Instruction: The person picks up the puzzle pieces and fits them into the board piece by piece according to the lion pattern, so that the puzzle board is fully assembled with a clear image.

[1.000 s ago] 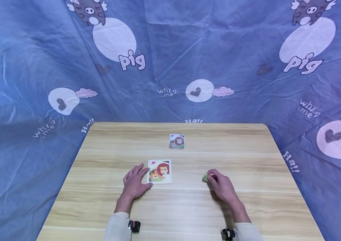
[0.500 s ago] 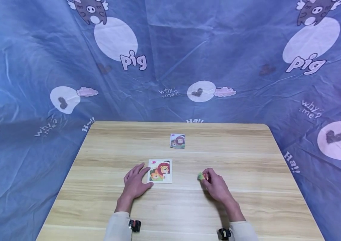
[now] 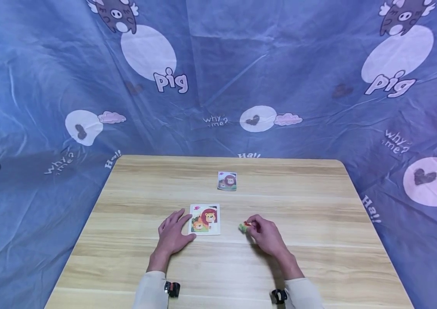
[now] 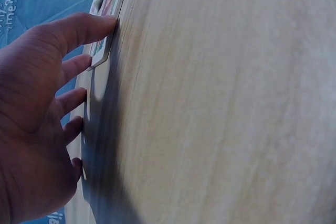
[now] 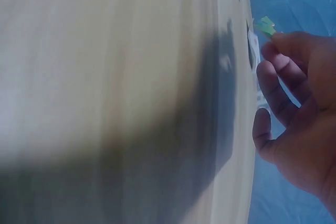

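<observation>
A square jigsaw puzzle board (image 3: 215, 232) with a white border and a lion picture lies left of the table's middle. A pale gap shows at the lower right of its picture. My left hand (image 3: 173, 236) rests on the table at the board's left side, fingers spread, with thumb and forefinger touching its edge; the left wrist view shows the thumb (image 4: 97, 27) at the near corner. Right of the board, my right hand (image 3: 271, 238) pinches a green and red puzzle piece (image 3: 243, 227) between thumb and forefinger, raised over the table. Fingers cover part of the piece.
Behind the board lies a small picture card (image 3: 227, 181) with the same lion scene. The wooden table (image 3: 299, 184) ends at a blue printed cloth (image 3: 218, 86) at the back and sides. A dark wrist device (image 3: 172, 289) sits at each cuff.
My right hand has moved left toward the board with the puzzle piece, which has turned between the fingers. The left hand and the board have stayed in place.
</observation>
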Action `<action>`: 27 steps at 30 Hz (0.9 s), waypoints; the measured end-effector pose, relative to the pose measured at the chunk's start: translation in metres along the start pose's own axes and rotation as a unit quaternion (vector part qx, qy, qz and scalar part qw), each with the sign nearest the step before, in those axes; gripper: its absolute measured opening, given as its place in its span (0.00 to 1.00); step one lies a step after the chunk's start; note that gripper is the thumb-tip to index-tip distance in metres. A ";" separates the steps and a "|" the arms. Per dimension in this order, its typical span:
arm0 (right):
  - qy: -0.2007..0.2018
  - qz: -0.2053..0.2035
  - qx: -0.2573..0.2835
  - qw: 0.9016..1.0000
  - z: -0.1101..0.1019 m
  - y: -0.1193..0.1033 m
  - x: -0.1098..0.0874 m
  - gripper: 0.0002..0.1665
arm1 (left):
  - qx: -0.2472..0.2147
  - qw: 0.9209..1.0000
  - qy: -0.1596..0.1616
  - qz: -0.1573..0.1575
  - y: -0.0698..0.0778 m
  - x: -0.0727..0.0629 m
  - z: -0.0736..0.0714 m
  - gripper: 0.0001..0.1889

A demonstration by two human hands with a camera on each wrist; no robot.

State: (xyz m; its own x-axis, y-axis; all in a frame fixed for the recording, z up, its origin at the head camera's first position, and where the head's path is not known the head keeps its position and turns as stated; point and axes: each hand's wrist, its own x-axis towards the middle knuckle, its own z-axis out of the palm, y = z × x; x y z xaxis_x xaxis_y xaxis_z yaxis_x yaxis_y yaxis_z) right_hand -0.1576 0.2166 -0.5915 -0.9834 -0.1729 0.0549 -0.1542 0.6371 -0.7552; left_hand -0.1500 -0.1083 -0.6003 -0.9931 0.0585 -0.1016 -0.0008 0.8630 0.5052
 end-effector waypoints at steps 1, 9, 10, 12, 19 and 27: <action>-0.004 0.001 0.005 1.000 0.002 -0.003 0.002 0.10 | 0.000 1.000 0.000 0.001 0.000 0.000 0.000 0.35; -0.045 -0.048 -0.007 0.998 0.021 -0.022 0.016 0.14 | -0.004 1.000 -0.001 -0.005 -0.001 -0.003 0.000 0.35; -0.048 -0.057 -0.009 0.997 0.024 -0.024 0.018 0.14 | -0.006 1.000 -0.001 -0.005 -0.001 -0.003 0.000 0.35; -0.053 -0.073 -0.013 0.996 0.029 -0.027 0.022 0.14 | -0.009 1.000 -0.001 -0.005 0.000 -0.002 -0.001 0.35; -0.072 -0.101 -0.021 0.992 0.050 -0.038 0.033 0.11 | -0.002 1.000 0.001 -0.002 -0.002 -0.002 0.001 0.35; -0.070 -0.078 -0.030 0.994 0.066 -0.047 0.041 0.13 | 0.001 1.000 0.003 0.002 -0.004 0.001 0.004 0.35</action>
State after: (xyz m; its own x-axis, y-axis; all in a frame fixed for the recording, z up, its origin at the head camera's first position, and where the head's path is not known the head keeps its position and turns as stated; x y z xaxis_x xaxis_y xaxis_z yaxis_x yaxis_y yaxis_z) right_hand -0.1839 0.1296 -0.5967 -0.9248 -0.3731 0.0748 -0.3140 0.6372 -0.7039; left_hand -0.1501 -0.1100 -0.6056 -0.9938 0.0585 -0.0945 0.0031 0.8642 0.5032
